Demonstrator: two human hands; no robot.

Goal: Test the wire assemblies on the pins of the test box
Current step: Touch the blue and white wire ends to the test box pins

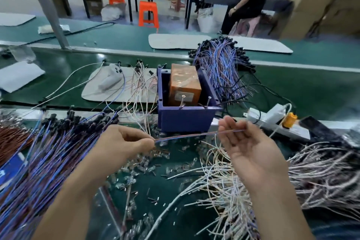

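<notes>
Cannot read the small label [184, 96] on the orange block [185, 80], half hidden behind the blue test box [185, 120] wall, nor see the wire assembly [191, 136] end inside the left hand [124, 142] pinch, nor follow the blue wire bundle [44, 161] past the left edge or the white wire heap [233, 191] past the bottom.

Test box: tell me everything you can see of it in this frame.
The test box is a dark blue plastic bin, open on top, upright on the green bench. Inside stands an orange block, glossy as if taped, with a pale label on its near face. Two metal pins slant up at the near rim. A blue wire bundle lies against its right side. No hand touches it.
</notes>
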